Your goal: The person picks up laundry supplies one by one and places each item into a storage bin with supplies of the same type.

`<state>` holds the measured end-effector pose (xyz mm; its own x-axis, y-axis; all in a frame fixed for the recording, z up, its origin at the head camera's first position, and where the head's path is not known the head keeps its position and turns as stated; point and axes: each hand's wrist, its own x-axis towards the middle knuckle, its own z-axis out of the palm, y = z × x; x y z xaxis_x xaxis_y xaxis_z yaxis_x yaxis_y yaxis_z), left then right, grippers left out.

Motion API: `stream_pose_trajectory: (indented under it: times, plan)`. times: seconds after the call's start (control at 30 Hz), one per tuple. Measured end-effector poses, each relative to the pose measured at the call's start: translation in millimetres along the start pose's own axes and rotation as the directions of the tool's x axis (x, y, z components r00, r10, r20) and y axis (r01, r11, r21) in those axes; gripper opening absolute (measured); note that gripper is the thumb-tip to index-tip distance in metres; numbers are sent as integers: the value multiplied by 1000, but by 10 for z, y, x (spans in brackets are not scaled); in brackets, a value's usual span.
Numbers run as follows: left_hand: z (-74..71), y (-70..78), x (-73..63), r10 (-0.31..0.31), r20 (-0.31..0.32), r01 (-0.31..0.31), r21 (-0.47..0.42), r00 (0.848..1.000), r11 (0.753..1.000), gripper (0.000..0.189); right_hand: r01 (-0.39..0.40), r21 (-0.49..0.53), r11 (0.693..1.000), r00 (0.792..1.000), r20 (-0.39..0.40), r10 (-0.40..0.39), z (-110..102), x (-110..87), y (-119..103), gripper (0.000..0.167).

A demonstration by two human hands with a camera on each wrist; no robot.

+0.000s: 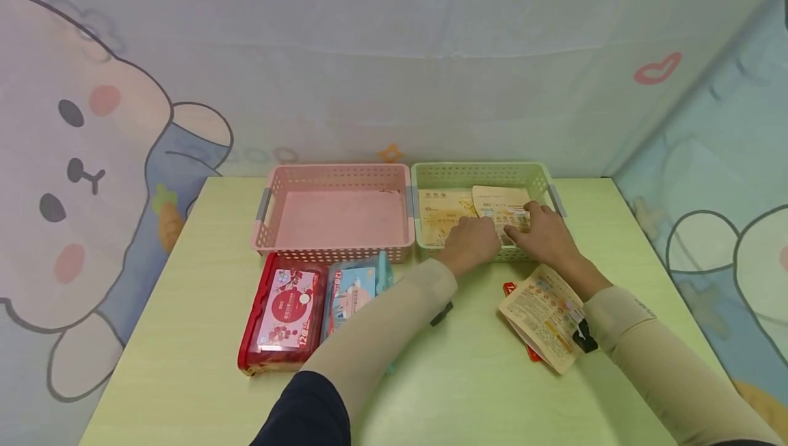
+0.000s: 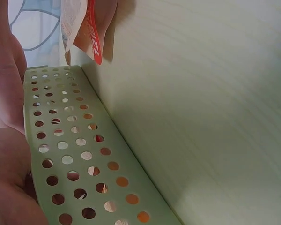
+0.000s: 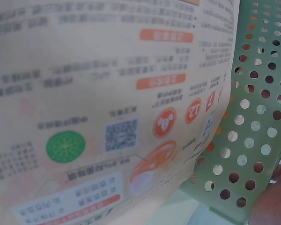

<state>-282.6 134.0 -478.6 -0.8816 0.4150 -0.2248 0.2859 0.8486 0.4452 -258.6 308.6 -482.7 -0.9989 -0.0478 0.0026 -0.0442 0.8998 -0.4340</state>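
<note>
My left hand [image 1: 470, 244] reaches over the front rim of the green basket [image 1: 480, 171], knuckles up, with its fingertips hidden inside. In the left wrist view, part of that hand shows beside the basket's perforated wall. My right hand [image 1: 548, 237] is at the basket's front right, thumb and forefinger apart over a beige printed packet [image 1: 501, 198]. Another yellowish packet [image 1: 436, 217] lies to its left in the basket. Below my right wrist is a further beige packet [image 1: 542, 316] with a red edge; its printed face [image 3: 98, 93] fills much of the right wrist view.
A pink basket [image 1: 345, 217] stands left of the green one, touching or nearly so. In front of it are a red-framed box [image 1: 289, 312] and a light-blue box [image 1: 353, 289], partly covered by my left sleeve. A patterned cloth [image 1: 431, 90] hangs behind the table.
</note>
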Motion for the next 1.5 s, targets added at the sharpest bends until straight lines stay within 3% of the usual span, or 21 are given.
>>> stream_pose_trajectory:
  times: [0.17,0.3,0.67,0.97,1.5]
  plan:
    - [14,-1,-7,17,-38,-16,9,999,1000,31,-8,-2,1000,1000,8,8,-4,8,-4,75]
    - [18,-6,-26,24,-62,-23,12,998,1000,35,-8,-4,1000,1000,12,8,0,20,-2,74]
    - [22,-4,38,-17,-15,17,23,1000,1000,38,13,9,1000,1000,6,-13,-5,25,-9,71]
    - [26,-6,-27,19,-61,-17,32,998,999,32,29,12,1000,1000,-8,-29,-13,21,-15,69]
    - [-1,5,-46,33,-42,-31,60,999,998,26,29,14,999,999,-20,-29,18,42,24,70]
